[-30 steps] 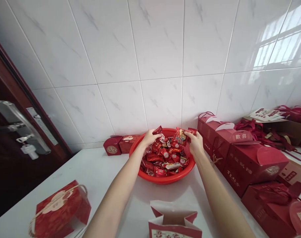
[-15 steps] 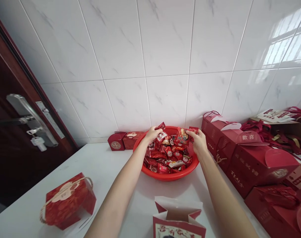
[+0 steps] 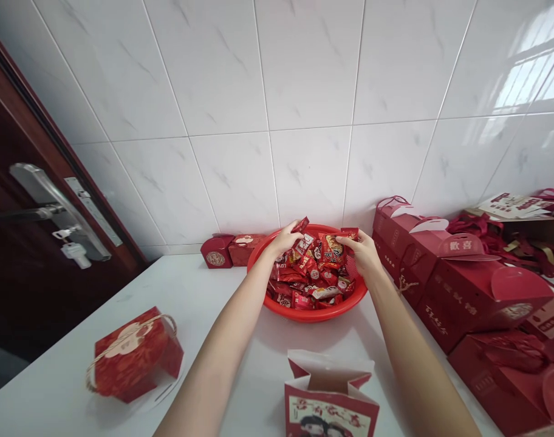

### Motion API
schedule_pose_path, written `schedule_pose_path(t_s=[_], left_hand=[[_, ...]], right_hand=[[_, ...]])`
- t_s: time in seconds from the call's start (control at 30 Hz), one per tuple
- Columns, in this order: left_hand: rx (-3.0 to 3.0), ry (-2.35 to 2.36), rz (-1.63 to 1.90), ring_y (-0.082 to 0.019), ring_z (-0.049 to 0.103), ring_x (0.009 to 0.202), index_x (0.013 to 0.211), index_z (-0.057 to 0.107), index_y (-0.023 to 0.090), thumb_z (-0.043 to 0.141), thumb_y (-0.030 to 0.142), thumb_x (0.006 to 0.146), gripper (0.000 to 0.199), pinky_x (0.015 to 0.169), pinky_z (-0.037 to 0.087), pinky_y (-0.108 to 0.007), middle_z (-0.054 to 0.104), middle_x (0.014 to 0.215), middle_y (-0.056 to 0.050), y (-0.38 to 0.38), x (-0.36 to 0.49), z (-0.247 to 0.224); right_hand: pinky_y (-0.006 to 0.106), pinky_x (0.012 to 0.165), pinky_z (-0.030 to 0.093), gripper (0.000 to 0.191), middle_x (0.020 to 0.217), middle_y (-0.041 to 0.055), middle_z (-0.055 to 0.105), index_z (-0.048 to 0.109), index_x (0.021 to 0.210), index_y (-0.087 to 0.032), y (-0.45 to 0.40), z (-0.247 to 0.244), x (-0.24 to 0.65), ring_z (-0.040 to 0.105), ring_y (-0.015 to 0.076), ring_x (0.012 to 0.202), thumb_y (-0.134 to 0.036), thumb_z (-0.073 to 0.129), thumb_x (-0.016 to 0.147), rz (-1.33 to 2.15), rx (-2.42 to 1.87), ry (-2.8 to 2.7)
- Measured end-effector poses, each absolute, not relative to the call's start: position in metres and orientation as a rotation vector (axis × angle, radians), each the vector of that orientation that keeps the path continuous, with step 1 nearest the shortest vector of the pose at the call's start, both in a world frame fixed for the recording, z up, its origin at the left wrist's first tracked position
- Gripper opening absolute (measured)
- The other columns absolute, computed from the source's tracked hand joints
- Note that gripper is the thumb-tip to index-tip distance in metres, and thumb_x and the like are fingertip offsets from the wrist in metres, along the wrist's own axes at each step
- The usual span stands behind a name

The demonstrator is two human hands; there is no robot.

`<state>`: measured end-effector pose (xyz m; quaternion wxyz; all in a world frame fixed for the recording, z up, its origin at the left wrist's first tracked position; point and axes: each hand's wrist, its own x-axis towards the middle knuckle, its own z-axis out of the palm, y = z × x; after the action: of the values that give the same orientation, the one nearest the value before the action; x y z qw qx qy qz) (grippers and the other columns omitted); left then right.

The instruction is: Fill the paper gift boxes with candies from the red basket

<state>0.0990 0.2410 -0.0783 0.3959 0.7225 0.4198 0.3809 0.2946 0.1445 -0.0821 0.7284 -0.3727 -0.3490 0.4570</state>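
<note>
A round red plastic basket (image 3: 304,315) stands against the tiled wall, heaped with red-wrapped sweets (image 3: 311,276). At its left rim my left hand (image 3: 283,241) is closed on a small red candy packet (image 3: 301,225), which sticks up past the fingertips. My right hand (image 3: 362,252) is over the right side, its fingers pinching another red packet (image 3: 349,232). A larger red and gold packet (image 3: 332,250) lies right beside those fingertips; whether it is gripped too, I cannot tell. Nearest me stands an open paper gift box (image 3: 331,388) with a printed couple on its front.
On the left lies a red box with a rope handle (image 3: 133,355). Two small red boxes (image 3: 217,252) sit by the wall. Several dark red gift boxes (image 3: 482,297) line the right side, with ribbons (image 3: 477,229) behind them. A door with a metal handle (image 3: 61,212) is at far left.
The view has shifted slightly, so everything sits a little higher. My right hand has moved slightly left over the basket with its packet. My left hand keeps its candy packet.
</note>
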Motion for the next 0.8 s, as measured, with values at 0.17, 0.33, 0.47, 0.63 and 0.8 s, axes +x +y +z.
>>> schedule_pose_path(t_s=[0.17, 0.33, 0.47, 0.63, 0.8], left_hand=[[1.730, 1.087, 0.961, -0.019, 0.069, 0.094, 0.127, 0.066, 0.017, 0.056, 0.016, 0.070, 0.059, 0.086, 0.053, -0.029, 0.075, 0.112, -0.007, 0.240, 0.102, -0.075], [1.791, 0.981, 0.987, -0.023, 0.065, 0.112, 0.116, 0.072, 0.018, 0.058, 0.014, 0.068, 0.050, 0.100, 0.048, -0.033, 0.072, 0.123, -0.007, 0.239, 0.102, -0.073], [1.799, 0.920, 0.983, -0.023, 0.063, 0.115, 0.119, 0.070, 0.017, 0.056, 0.017, 0.071, 0.049, 0.105, 0.044, -0.035, 0.076, 0.112, -0.008, 0.236, 0.103, -0.073], [1.728, 0.906, 0.929, -0.020, 0.068, 0.091, 0.121, 0.068, 0.014, 0.054, 0.018, 0.070, 0.053, 0.092, 0.050, -0.034, 0.077, 0.090, -0.004, 0.233, 0.107, -0.071], [1.828, 0.877, 0.907, -0.021, 0.066, 0.092, 0.112, 0.075, 0.015, 0.055, 0.021, 0.070, 0.047, 0.091, 0.050, -0.035, 0.076, 0.101, -0.007, 0.234, 0.106, -0.067]], right_hand=[[0.029, 0.054, 0.054, 0.040, 0.066, 0.0012, 0.070, 0.066, 0.072, -0.017, 0.145, -0.084, 0.294, 0.065, 0.0182, 0.060, -0.028, 0.091, 0.042, 1.032, -0.853, -0.823], [0.029, 0.058, 0.055, 0.041, 0.069, 0.0013, 0.072, 0.068, 0.075, -0.017, 0.146, -0.087, 0.295, 0.066, 0.0176, 0.062, -0.025, 0.091, 0.042, 1.029, -0.844, -0.892], [0.028, 0.060, 0.055, 0.042, 0.070, 0.0014, 0.072, 0.069, 0.076, -0.016, 0.149, -0.089, 0.296, 0.066, 0.0169, 0.062, -0.025, 0.091, 0.042, 1.012, -0.845, -0.920], [0.030, 0.061, 0.055, 0.042, 0.073, 0.0029, 0.073, 0.069, 0.077, -0.016, 0.150, -0.090, 0.296, 0.067, 0.0180, 0.064, -0.031, 0.092, 0.045, 1.005, -0.856, -0.924], [0.028, 0.057, 0.053, 0.040, 0.068, 0.0022, 0.072, 0.069, 0.072, -0.017, 0.148, -0.088, 0.294, 0.064, 0.0172, 0.060, -0.033, 0.093, 0.044, 1.004, -0.883, -0.922]])
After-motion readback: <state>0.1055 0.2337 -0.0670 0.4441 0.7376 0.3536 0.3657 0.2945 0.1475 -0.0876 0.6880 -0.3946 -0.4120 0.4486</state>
